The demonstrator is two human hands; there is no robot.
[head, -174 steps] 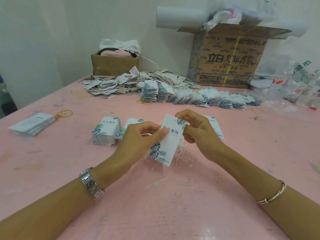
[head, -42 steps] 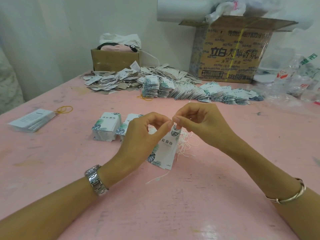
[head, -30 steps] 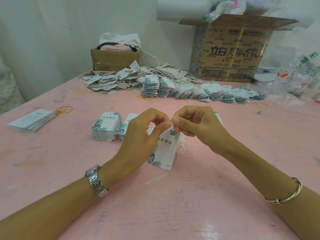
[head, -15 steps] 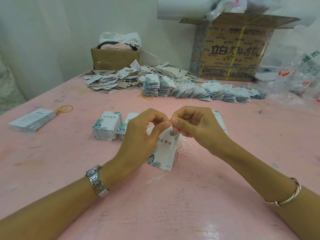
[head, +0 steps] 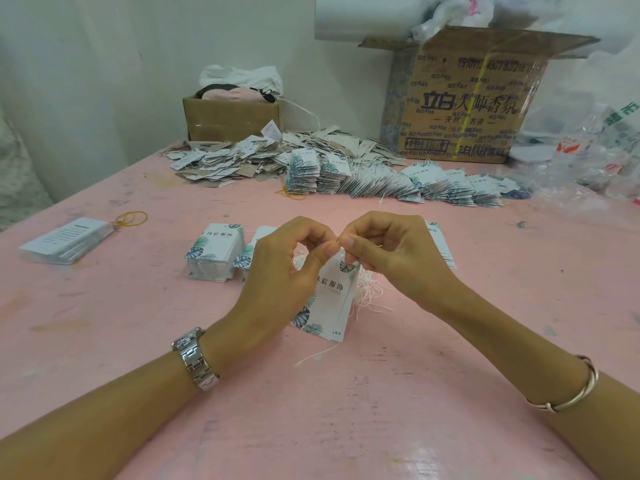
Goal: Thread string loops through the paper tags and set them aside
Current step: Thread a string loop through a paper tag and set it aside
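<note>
here, mid-threading it seems, the left grip pinches the leaf-print paper tag, the right grip pinches string at its hole; next, pull the loop through.

Held tag and near-left tag stack read "宸服饰", first character unclear. Far-right cardboard box read "立白大师香氛"; its top numbers were blurred.
</note>
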